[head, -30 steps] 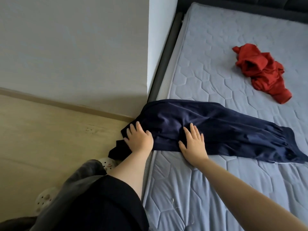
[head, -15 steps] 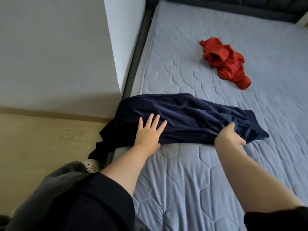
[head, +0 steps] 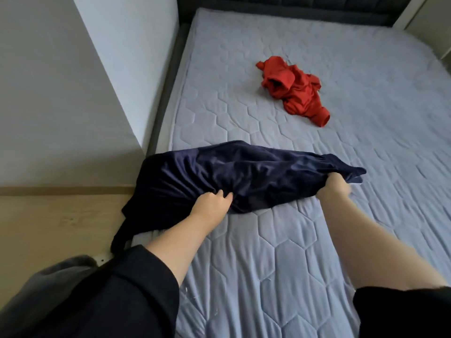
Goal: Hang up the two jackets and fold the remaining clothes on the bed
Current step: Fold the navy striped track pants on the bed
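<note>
hands (head: 211, 202) (head: 335, 187) gripping crosswise navy trousers (head: 256, 172)

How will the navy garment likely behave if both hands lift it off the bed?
Probably floppy: the navy garment bunches into folds where the left hand and right hand grip it. Its end already droops over the bed edge, so it should sag between the hands. Its sheen suggests smooth, perhaps slippery fabric.

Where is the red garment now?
In the head view, the red garment lies crumpled on the mattress, right of centre, apart from the navy garment and nearer the headboard.
</note>
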